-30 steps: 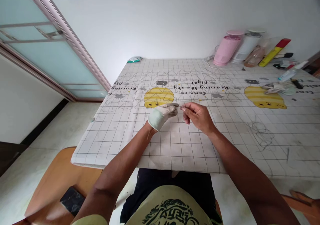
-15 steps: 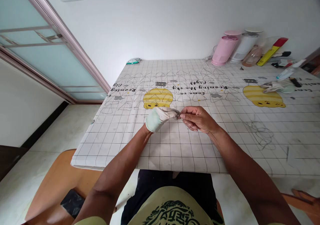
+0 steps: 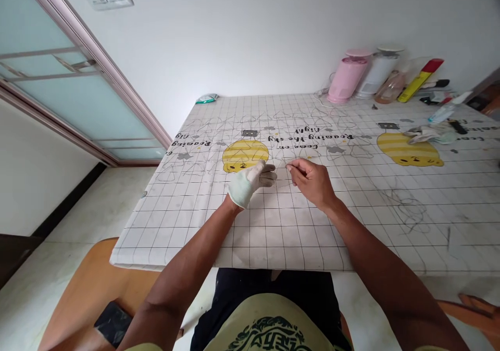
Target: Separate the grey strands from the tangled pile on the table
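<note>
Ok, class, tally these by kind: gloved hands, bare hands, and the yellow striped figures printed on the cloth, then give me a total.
Gloved left hand: 1
Bare right hand: 1
Yellow striped figures: 2
Total: 4

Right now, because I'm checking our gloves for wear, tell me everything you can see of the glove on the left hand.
The white knit work glove covers the left hand to the wrist, where its cuff meets the bare forearm. It looks like soft cotton, with fingertips stained grey. The fingers are spread, one pointing up, and they visibly hold nothing. It sits above the grid-printed table cover, just below a yellow striped print; whether it touches the cover cannot be told.
</note>
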A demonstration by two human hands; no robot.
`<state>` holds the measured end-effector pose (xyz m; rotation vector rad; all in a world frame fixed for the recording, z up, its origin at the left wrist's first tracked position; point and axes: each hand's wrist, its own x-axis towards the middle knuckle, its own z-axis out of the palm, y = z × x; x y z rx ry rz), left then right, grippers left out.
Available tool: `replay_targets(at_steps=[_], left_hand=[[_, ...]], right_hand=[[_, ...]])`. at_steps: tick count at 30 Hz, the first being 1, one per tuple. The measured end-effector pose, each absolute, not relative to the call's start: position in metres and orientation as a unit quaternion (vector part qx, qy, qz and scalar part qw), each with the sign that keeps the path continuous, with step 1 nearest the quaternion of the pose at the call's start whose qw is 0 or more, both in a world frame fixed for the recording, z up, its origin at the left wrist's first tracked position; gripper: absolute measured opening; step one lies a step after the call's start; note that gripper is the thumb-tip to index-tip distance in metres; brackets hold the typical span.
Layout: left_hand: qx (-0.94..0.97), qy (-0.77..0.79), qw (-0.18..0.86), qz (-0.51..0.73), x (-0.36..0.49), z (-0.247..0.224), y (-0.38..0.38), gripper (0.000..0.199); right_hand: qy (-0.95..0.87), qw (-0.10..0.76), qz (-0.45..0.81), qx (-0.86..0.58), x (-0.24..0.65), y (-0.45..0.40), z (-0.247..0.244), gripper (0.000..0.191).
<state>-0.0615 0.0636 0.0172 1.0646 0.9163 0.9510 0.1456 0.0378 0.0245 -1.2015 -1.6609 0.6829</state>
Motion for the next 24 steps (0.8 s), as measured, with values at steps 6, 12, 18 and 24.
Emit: replay_targets(at_steps=[6, 12, 18, 24], left_hand=[[0.525, 0.484, 0.584, 0.386, -0.050, 0.032, 0.048, 0.028], [0.510, 0.530, 0.556, 0.388, -0.042, 0.031, 0.049, 0.022], [0.439, 0.471, 0.648, 0.408, -0.047, 0.015, 0.054, 0.016], [0.466, 0.492, 0.621, 0.394, -0.045, 0.014, 0.051, 0.018]], right_hand=[[-0.742, 0.463, 0.054, -0.482, 0.147, 0.046, 0.009, 0.022], [-0.752, 0.452, 0.027, -0.478, 0.144, 0.047, 0.003, 0.024], [-0.748, 0.469, 0.041, -0.467, 0.146, 0.037, 0.015, 0.028], [-0.754, 0.415, 0.124, -0.494, 0.156, 0.044, 0.016, 0.030]])
